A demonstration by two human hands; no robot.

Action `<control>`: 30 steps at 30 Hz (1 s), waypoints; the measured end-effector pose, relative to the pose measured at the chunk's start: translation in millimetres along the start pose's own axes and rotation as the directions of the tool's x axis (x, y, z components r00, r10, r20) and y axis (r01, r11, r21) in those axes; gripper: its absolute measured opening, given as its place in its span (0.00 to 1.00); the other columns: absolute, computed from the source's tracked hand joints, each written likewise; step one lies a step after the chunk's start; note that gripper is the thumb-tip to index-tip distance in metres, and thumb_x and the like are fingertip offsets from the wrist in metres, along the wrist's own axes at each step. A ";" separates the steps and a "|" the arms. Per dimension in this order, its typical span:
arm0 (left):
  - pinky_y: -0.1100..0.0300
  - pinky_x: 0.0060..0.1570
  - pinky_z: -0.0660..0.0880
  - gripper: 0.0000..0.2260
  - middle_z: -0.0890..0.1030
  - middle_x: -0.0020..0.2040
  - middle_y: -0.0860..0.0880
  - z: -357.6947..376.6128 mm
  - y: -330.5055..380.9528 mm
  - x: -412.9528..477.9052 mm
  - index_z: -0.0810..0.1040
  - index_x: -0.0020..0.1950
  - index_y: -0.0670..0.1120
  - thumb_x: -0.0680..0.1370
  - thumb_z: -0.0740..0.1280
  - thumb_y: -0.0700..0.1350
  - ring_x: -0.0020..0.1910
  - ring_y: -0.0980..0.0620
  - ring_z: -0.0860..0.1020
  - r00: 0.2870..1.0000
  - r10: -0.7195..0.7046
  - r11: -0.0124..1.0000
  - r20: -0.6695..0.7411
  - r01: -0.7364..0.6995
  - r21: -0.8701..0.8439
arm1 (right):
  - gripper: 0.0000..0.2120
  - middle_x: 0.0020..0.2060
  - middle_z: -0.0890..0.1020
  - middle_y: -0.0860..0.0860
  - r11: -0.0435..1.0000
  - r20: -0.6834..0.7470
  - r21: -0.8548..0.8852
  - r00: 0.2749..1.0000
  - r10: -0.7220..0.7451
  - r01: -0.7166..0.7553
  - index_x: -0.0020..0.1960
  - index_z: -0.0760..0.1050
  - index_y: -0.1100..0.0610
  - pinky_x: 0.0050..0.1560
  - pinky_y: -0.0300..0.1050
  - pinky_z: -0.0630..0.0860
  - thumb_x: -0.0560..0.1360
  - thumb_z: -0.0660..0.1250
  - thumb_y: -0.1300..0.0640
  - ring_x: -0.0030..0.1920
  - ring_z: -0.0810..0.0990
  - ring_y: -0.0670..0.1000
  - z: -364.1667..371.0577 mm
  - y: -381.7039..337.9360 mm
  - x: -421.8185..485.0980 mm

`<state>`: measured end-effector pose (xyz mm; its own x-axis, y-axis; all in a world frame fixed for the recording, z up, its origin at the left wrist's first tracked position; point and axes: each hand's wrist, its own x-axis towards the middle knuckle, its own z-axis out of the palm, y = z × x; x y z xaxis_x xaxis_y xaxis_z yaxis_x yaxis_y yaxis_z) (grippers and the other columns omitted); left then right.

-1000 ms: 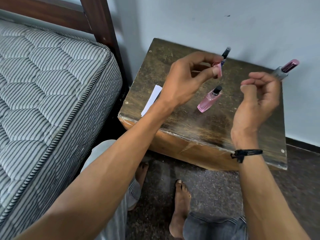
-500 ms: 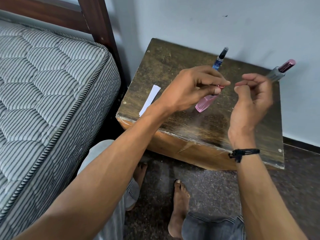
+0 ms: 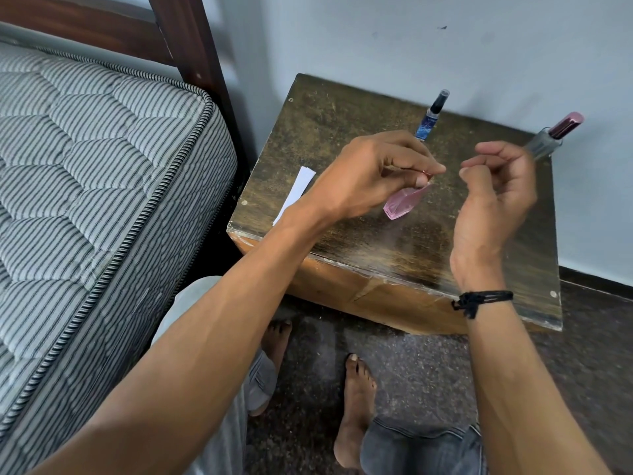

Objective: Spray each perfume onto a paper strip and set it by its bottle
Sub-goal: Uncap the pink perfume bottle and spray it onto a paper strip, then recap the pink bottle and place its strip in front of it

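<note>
A pink perfume bottle (image 3: 399, 205) stands on the worn wooden side table (image 3: 342, 125). My left hand (image 3: 373, 173) is pinched on a small pink cap right at the bottle's top, which hides its sprayer. My right hand (image 3: 493, 200) hovers just to the right, fingers loosely curled and holding nothing. A slim blue bottle (image 3: 428, 121) with a black sprayer stands behind my left hand. At the table's far right corner is a silver bottle (image 3: 555, 135) with a dark pink cap. A white paper strip (image 3: 294, 192) lies near the table's left edge, partly under my left wrist.
A striped mattress (image 3: 85, 183) and a dark wooden bedpost (image 3: 191, 46) stand close on the left of the table. The pale wall runs right behind the table. My bare feet (image 3: 356, 406) rest on the dark floor below the table's front edge.
My left hand has come down from in front of the blue bottle with the pink cap and now covers the pink bottle's black sprayer. My right hand barely moved.
</note>
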<state>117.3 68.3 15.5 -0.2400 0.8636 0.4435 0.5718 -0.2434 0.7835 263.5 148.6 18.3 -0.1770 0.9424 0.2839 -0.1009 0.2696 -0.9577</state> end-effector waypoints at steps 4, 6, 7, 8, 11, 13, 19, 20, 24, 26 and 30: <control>0.51 0.51 0.80 0.08 0.85 0.52 0.48 2.6 -0.7 -1.2 0.87 0.56 0.44 0.77 0.73 0.41 0.52 0.52 0.83 0.999 0.033 0.999 -0.026 -0.032 0.036 | 0.11 0.39 0.78 0.51 1.000 -0.002 -0.012 1.000 -0.005 0.005 0.51 0.76 0.59 0.46 0.38 0.74 0.72 0.64 0.69 0.41 0.77 0.47 -0.2 0.9 0.5; 0.50 0.49 0.80 0.08 0.85 0.51 0.48 4.7 -1.1 -0.8 0.87 0.56 0.44 0.77 0.73 0.41 0.51 0.52 0.83 0.998 0.049 0.997 -0.043 -0.046 0.058 | 0.12 0.39 0.79 0.51 0.999 0.006 -0.039 1.000 0.015 -0.014 0.52 0.77 0.58 0.47 0.39 0.74 0.72 0.65 0.68 0.42 0.77 0.48 -0.8 0.6 -0.3; 0.50 0.49 0.79 0.08 0.84 0.51 0.48 5.8 -1.5 -1.3 0.87 0.56 0.45 0.77 0.73 0.42 0.51 0.52 0.83 0.998 0.051 0.997 -0.046 -0.048 0.066 | 0.13 0.40 0.79 0.51 0.997 0.025 -0.067 0.999 0.037 -0.035 0.53 0.77 0.57 0.48 0.40 0.75 0.71 0.65 0.68 0.43 0.77 0.49 -1.4 -0.1 -1.4; 0.50 0.48 0.79 0.08 0.84 0.51 0.49 6.2 -1.3 -1.5 0.87 0.56 0.45 0.77 0.73 0.42 0.50 0.52 0.83 0.997 0.053 0.996 -0.047 -0.049 0.073 | 0.15 0.41 0.80 0.51 0.992 0.061 -0.105 0.995 0.073 -0.066 0.54 0.77 0.55 0.48 0.41 0.75 0.70 0.65 0.68 0.44 0.78 0.49 -2.2 -2.1 -1.5; 0.51 0.49 0.79 0.08 0.84 0.51 0.49 6.2 -1.0 -1.8 0.87 0.56 0.45 0.77 0.74 0.43 0.51 0.52 0.83 0.998 0.056 0.995 -0.037 -0.052 0.086 | 0.24 0.46 0.82 0.50 0.942 0.273 -0.254 0.918 0.287 -0.219 0.58 0.76 0.50 0.48 0.40 0.76 0.67 0.65 0.72 0.45 0.81 0.45 -9.4 -7.7 4.2; 0.51 0.49 0.80 0.09 0.84 0.51 0.48 4.8 -0.2 -1.8 0.87 0.56 0.44 0.77 0.74 0.43 0.51 0.52 0.82 0.998 0.060 0.994 -0.033 -0.057 0.093 | 0.30 0.51 0.83 0.50 0.891 0.454 -0.349 0.780 0.431 -0.290 0.62 0.74 0.48 0.51 0.42 0.77 0.68 0.66 0.75 0.48 0.84 0.44 -16.2 -12.4 9.3; 0.59 0.50 0.80 0.11 0.83 0.53 0.49 -1.0 4.9 -2.1 0.86 0.58 0.45 0.77 0.73 0.41 0.53 0.54 0.81 0.998 0.055 0.992 -0.013 -0.053 0.115 | 0.28 0.53 0.86 0.45 0.829 0.567 -0.530 0.652 0.503 -0.179 0.64 0.76 0.47 0.62 0.47 0.77 0.68 0.81 0.61 0.55 0.84 0.43 -19.9 -15.6 5.0; 0.59 0.51 0.79 0.12 0.84 0.54 0.50 -2.5 5.9 -2.0 0.85 0.60 0.45 0.77 0.73 0.41 0.53 0.54 0.81 0.999 0.040 0.994 -0.006 -0.039 0.105 | 0.26 0.53 0.86 0.44 0.827 0.554 -0.540 0.675 0.488 -0.155 0.62 0.77 0.47 0.62 0.48 0.78 0.68 0.82 0.58 0.55 0.84 0.44 -18.2 -16.1 4.0; 0.59 0.54 0.80 0.19 0.83 0.55 0.49 -13.8 8.5 -1.6 0.80 0.65 0.44 0.75 0.75 0.42 0.52 0.56 0.82 0.996 -0.043 0.998 0.078 0.039 0.050 | 0.20 0.49 0.87 0.43 0.812 0.501 -0.577 0.747 0.437 -0.088 0.58 0.80 0.46 0.61 0.48 0.78 0.69 0.81 0.53 0.51 0.84 0.42 -15.7 -17.6 3.3; 0.61 0.54 0.80 0.17 0.83 0.56 0.49 -25.7 6.5 0.0 0.81 0.63 0.46 0.75 0.76 0.44 0.52 0.56 0.82 0.993 -0.096 0.994 0.064 0.092 0.056 | 0.19 0.50 0.86 0.43 0.810 0.504 -0.580 0.744 0.438 -0.083 0.58 0.80 0.46 0.63 0.50 0.77 0.70 0.80 0.55 0.51 0.83 0.41 -17.2 -16.7 3.1; 0.63 0.57 0.77 0.12 0.84 0.52 0.52 -56.9 -12.9 -0.6 0.84 0.59 0.48 0.76 0.74 0.43 0.51 0.58 0.81 0.954 -0.293 0.928 -0.056 0.298 0.223 | 0.21 0.53 0.85 0.42 0.800 0.506 -0.594 0.733 0.456 -0.087 0.61 0.80 0.45 0.65 0.49 0.76 0.71 0.79 0.58 0.54 0.83 0.41 -19.9 -18.0 5.2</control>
<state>65.4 45.7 29.9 -0.4407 0.8708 0.2178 0.6337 0.1300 0.7626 283.8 152.6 36.0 -0.6707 0.7130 -0.2045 0.5164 0.2509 -0.8187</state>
